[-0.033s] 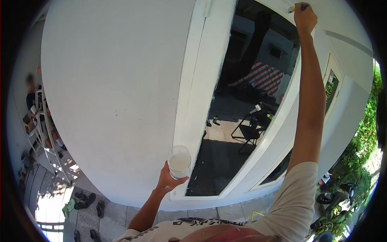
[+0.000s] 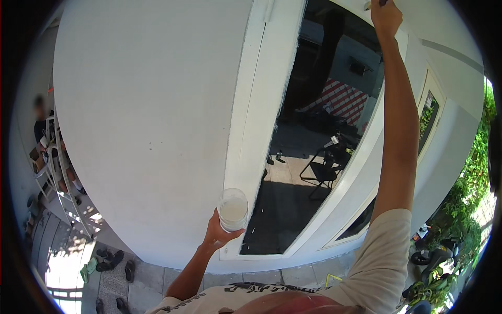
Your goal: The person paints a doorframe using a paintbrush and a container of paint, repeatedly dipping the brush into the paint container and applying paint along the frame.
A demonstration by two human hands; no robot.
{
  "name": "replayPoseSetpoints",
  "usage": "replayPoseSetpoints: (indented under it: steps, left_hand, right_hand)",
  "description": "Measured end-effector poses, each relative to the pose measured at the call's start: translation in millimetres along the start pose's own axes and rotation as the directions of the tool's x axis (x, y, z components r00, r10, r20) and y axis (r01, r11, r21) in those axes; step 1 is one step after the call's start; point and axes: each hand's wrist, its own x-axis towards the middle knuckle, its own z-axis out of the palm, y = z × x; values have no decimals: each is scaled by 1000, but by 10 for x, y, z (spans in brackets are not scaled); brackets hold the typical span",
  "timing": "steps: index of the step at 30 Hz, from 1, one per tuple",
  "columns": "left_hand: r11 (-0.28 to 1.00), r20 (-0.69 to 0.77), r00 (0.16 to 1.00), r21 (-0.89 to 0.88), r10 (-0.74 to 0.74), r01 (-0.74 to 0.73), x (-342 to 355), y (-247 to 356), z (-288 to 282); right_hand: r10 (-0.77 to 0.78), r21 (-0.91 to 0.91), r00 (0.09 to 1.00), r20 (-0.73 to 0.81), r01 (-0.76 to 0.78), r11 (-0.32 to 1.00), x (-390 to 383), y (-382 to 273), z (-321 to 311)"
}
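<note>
My left hand [image 2: 220, 234] is wrapped round a clear plastic cup [image 2: 233, 210] of white paint, held upright before the lower part of a white window frame [image 2: 248, 125]. At the top right my right arm reaches high, and my right hand [image 2: 387, 20] is closed on a paintbrush [image 2: 368, 6]. Only a bit of its dark handle and its tip show; the picture's upper edge cuts off the rest. That hand is by the frame's upper right corner, beside the dark glass pane [image 2: 314, 120]. Whether the bristles touch the frame I cannot tell.
A smooth white wall [image 2: 151, 104] fills the left. Beyond it a person [image 2: 41, 123] is by a metal ladder [image 2: 65, 183]. Pairs of shoes [image 2: 111, 259] lie on the paving at lower left. Green plants [image 2: 470, 172] and a motorbike [image 2: 436, 256] are at the right.
My right hand has moved a little up and to the left with the paintbrush. My left hand and the cup have hardly moved.
</note>
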Motion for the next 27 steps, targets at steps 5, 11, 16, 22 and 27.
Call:
replayPoseSetpoints:
  steps: [5,11,16,22,27]
  left_hand:
    - [1000,-6,1000,10,2,-2,-16,153,106]
    - [1000,21,1000,8,-22,22,-65,174,211]
    - [997,1,997,15,-76,76,-167,121,225]
    - [985,46,984,35,-172,170,-372,37,328]
    - [979,11,980,32,-201,200,-565,-68,296]
  right_hand:
    - [149,742,981,-127,-6,670,230,-1256,165]
    - [96,630,984,-150,20,777,225,-594,270]
    - [431,755,902,-4,-280,593,-616,352,-422]
    - [556,828,777,296,-499,256,-2326,717,-1835]
    - [683,518,302,665,-845,-130,-4441,241,-3154]
